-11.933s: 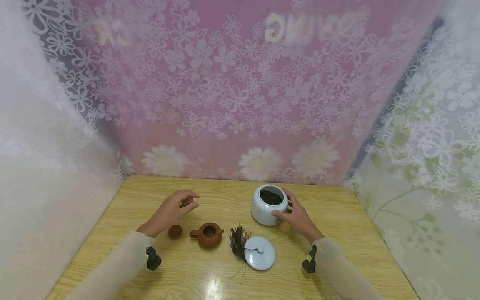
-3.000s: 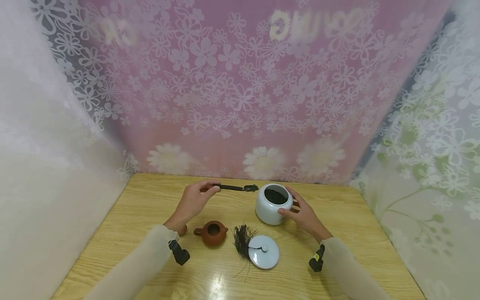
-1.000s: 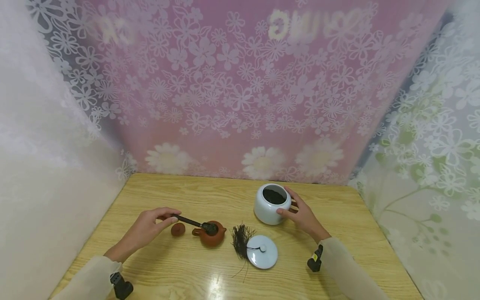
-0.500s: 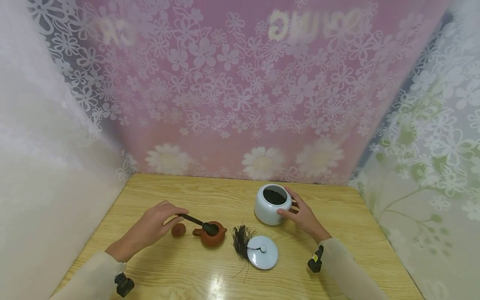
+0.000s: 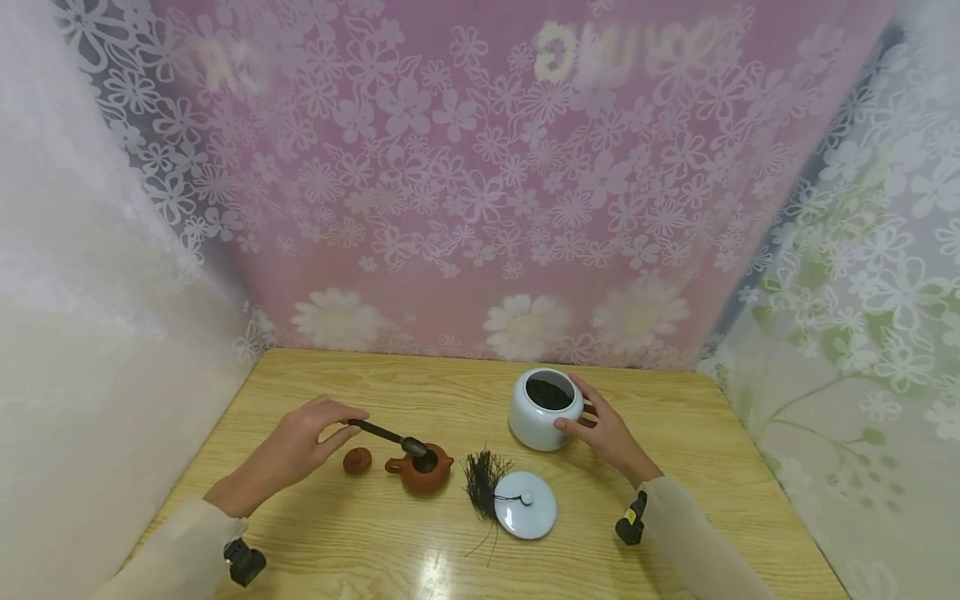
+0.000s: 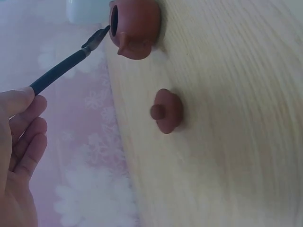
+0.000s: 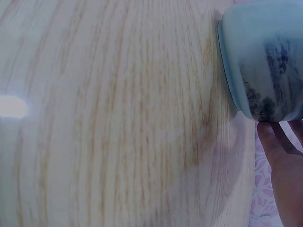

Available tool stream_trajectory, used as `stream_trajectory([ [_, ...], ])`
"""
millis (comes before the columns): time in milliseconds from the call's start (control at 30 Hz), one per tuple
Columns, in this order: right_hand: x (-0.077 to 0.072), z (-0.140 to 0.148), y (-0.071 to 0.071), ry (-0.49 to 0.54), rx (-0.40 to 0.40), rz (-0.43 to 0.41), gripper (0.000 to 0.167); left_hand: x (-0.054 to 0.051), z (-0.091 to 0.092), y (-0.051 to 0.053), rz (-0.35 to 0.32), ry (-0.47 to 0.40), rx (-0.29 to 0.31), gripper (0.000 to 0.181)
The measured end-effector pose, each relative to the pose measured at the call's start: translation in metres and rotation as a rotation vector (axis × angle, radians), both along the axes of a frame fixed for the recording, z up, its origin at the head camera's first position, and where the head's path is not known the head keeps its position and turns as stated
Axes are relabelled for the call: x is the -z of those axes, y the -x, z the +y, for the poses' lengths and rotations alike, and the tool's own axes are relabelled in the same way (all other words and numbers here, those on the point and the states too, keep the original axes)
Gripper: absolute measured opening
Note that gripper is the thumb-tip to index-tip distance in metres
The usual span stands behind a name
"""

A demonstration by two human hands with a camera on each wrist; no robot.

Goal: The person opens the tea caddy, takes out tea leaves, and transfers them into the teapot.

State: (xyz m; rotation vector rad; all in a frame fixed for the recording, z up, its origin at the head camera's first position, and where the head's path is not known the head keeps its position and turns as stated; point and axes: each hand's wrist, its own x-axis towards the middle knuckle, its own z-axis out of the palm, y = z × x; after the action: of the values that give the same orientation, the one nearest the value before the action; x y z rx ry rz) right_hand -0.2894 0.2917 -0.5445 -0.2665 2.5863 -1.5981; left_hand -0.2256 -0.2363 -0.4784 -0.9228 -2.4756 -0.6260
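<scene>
In the head view my left hand (image 5: 300, 442) pinches the dark handle of a tea scoop (image 5: 378, 431) between thumb and fingers. The scoop's head slants down at the mouth of a small brown clay teapot (image 5: 424, 477), and dark leaves show inside. The left wrist view has the scoop (image 6: 59, 71) tipped toward the teapot's opening (image 6: 137, 21). My right hand (image 5: 607, 433) grips the right side of a white jar (image 5: 536, 425), which stands upright with dark tea leaves in it. In the right wrist view the jar (image 7: 265, 61) bears a dark painted picture, and the fingers touch its side.
The small brown teapot lid (image 5: 357, 460) lies left of the teapot. Right of it are a white jar lid (image 5: 525, 505) and a dark tassel (image 5: 484, 482) tied to its knob. A pink floral curtain (image 5: 480, 208) hangs behind the wooden table (image 5: 337, 550).
Three seconds ago the loaded scoop was beside the jar. It has since moved left and down to the teapot, and its head now looks emptied and slightly raised. The right hand stays on the jar.
</scene>
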Motion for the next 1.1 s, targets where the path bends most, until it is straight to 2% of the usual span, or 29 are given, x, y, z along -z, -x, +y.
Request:
stream_trajectory([
  [67,0.0,0.0,0.0,0.006,0.002,-0.009,0.096,0.006,-0.004,-0.001,-0.093,-0.057,-0.043,0.029],
  [267,0.001,-0.001,0.002,0.004,-0.005,-0.014,0.097,0.023,-0.013,-0.004,-0.439,-0.256,-0.159,0.023],
  [367,0.001,0.0,0.003,0.008,-0.006,-0.015,0.097,0.027,-0.013,-0.003,-0.541,-0.325,-0.197,0.026],
  [467,0.002,0.0,0.003,0.011,-0.009,-0.016,0.097,0.028,-0.007,0.0,-0.614,-0.398,-0.194,0.03],
  [567,0.001,0.0,0.002,0.014,-0.007,-0.01,0.097,0.026,0.004,0.005,-0.665,-0.476,-0.175,0.032],
  [733,-0.002,0.0,-0.001,0.009,-0.004,-0.004,0.096,0.021,0.033,0.016,-0.694,-0.549,-0.149,0.034],
  [900,-0.004,-0.002,-0.003,0.019,-0.007,-0.004,0.096,0.01,0.065,0.025,-0.674,-0.548,-0.143,0.034],
  [1100,-0.004,-0.002,-0.004,0.011,-0.008,0.002,0.096,-0.004,0.1,0.036,-0.592,-0.522,-0.112,0.03],
])
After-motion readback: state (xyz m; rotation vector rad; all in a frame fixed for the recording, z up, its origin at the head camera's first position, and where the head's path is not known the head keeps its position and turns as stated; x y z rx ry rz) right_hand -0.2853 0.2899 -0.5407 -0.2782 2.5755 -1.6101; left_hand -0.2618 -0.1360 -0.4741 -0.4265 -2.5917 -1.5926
